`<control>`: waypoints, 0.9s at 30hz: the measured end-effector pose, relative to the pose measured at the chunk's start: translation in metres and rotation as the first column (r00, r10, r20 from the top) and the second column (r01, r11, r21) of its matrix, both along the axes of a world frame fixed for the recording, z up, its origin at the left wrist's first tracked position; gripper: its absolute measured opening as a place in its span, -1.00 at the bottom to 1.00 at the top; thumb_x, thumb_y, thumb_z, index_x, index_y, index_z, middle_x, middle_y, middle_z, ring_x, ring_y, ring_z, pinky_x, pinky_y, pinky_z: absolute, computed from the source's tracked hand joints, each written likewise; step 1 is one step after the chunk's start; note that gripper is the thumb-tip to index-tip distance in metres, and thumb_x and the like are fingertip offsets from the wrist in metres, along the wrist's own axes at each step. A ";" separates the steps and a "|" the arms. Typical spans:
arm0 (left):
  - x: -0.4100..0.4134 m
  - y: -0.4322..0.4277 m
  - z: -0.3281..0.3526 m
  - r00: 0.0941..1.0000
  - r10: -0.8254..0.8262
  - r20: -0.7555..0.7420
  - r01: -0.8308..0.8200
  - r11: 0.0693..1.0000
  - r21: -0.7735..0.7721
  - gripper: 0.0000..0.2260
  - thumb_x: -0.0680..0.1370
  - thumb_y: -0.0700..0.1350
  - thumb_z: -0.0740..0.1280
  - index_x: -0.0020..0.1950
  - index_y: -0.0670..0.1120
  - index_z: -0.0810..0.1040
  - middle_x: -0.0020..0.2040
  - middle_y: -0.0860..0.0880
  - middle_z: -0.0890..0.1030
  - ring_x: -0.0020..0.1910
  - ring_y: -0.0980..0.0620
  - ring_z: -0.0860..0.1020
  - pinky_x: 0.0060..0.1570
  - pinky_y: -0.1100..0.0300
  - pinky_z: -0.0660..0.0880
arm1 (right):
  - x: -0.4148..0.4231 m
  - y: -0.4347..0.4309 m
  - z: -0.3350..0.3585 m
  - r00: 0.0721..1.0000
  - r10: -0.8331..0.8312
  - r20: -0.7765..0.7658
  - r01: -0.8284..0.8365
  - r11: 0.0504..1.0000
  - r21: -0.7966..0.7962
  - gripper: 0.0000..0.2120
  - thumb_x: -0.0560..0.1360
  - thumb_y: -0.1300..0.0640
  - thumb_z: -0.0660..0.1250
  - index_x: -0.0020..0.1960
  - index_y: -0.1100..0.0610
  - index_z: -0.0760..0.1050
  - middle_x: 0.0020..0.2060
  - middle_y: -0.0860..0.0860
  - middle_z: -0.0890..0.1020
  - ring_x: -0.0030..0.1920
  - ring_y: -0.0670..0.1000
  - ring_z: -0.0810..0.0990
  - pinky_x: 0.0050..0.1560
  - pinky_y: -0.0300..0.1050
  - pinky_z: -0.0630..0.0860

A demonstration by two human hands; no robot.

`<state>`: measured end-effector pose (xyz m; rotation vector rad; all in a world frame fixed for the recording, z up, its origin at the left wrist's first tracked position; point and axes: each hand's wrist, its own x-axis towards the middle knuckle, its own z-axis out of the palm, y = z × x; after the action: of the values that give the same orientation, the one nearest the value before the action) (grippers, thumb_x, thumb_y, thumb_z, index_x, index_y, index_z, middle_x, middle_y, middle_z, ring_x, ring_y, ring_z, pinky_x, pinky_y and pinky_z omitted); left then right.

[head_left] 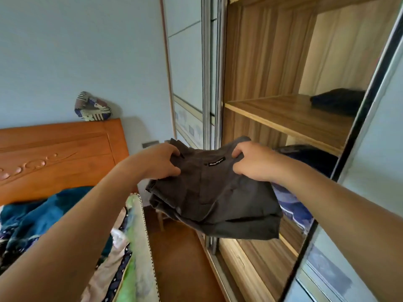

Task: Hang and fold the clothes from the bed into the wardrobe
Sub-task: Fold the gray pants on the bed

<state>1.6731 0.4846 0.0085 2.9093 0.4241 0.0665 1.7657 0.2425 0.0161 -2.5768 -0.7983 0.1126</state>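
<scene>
– Fingers [172,152] of the left hand [161,161]: condition?

– Curled. They grip the upper left corner of a folded grey garment [213,199], with the fabric pinched between fingers and thumb.

– Right hand [250,163]?

– Likewise engaged. Its fingers [238,152] curl over the garment's upper right edge, and the thumb is on the near face. Neither hand is slack.

– Location of the garment?

– It is held in the air between the two hands, in front of the open wardrobe [257,57] and lower than its shelf [290,118]. It touches no surface that I can see. It is folded in several layers and its lower edge hangs free. A black label [217,161] faces the camera between the hands. The lettering is too small to read.

– Wardrobe contents?

– One dark folded item [337,101] lies on the shelf, towards the right rear. Below the shelf there is blue patterned fabric [292,201], partly hidden by the garment and the right forearm. I cannot tell what it is.

– Bed [141,236]?

– To the left. A blue blanket [43,212] lies crumpled on it near the wooden headboard [58,153]. A patterned cushion [92,106] rests on top of the headboard, against the wall. Patterned bedding covers the near edge.
</scene>
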 end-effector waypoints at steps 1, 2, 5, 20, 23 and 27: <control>0.016 0.012 0.010 1.000 -0.021 0.017 0.021 1.000 0.004 -0.45 0.48 0.03 0.41 0.47 0.05 0.43 0.34 -0.05 0.50 0.24 -0.06 0.50 0.16 0.13 0.42 | 0.010 0.009 0.011 1.000 -0.014 0.019 0.014 1.000 0.011 -0.62 0.41 0.18 0.33 0.21 0.25 0.56 0.09 0.23 0.63 0.02 0.18 0.62 -0.08 0.01 0.56; 0.030 0.021 0.021 0.999 -0.043 0.031 0.043 0.999 0.009 -0.45 0.47 0.03 0.41 0.47 0.05 0.43 0.34 -0.05 0.50 0.23 -0.06 0.50 0.15 0.13 0.41 | 0.020 0.017 0.021 0.999 -0.031 0.035 0.030 0.999 0.019 -0.63 0.42 0.19 0.33 0.20 0.25 0.56 0.08 0.23 0.63 0.02 0.19 0.62 -0.10 0.00 0.55; 0.073 0.039 0.050 0.992 -0.120 0.040 0.119 0.993 0.023 -0.46 0.48 0.03 0.41 0.46 0.05 0.44 0.33 -0.04 0.50 0.17 -0.03 0.49 0.12 0.15 0.40 | 0.045 0.030 0.050 0.991 -0.113 0.077 0.111 0.993 0.037 -0.62 0.41 0.20 0.33 0.20 0.27 0.56 0.13 0.24 0.61 0.07 0.24 0.62 -0.01 0.09 0.59; 0.247 0.016 0.088 0.864 -0.498 0.076 0.502 0.863 -0.055 -0.49 0.48 -0.05 0.40 0.44 -0.02 0.47 0.19 -0.01 0.49 0.10 0.00 0.50 0.07 0.16 0.46 | 0.122 0.005 0.067 0.824 -0.550 0.136 0.532 0.833 0.148 -0.71 0.50 0.13 0.33 0.21 0.08 0.52 0.02 0.04 0.58 0.00 0.08 0.58 0.03 -0.02 0.58; 0.292 0.008 0.091 0.828 -0.555 0.081 0.561 0.816 -0.138 -0.49 0.49 -0.05 0.41 0.44 0.01 0.46 0.21 0.01 0.49 0.11 0.00 0.51 0.08 0.15 0.50 | 0.148 -0.003 0.071 0.751 -0.640 0.160 0.621 0.768 0.155 -0.68 0.50 0.10 0.33 0.24 0.08 0.54 0.17 0.07 0.59 0.13 0.12 0.58 0.04 -0.08 0.53; 0.357 -0.006 0.096 0.758 -0.643 0.107 0.649 0.730 -0.214 -0.52 0.50 -0.08 0.42 0.43 0.02 0.47 0.21 0.06 0.43 0.10 0.06 0.46 -0.17 0.37 0.37 | 0.188 -0.010 0.078 0.647 -0.747 0.155 0.727 0.665 0.172 -0.64 0.49 0.09 0.32 0.28 0.12 0.51 0.17 0.08 0.60 0.13 0.13 0.58 0.04 -0.08 0.53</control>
<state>2.0300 0.4786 0.1045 2.6345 -0.5723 -0.0515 1.9535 0.2322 0.0940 -2.6306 0.2530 -0.4539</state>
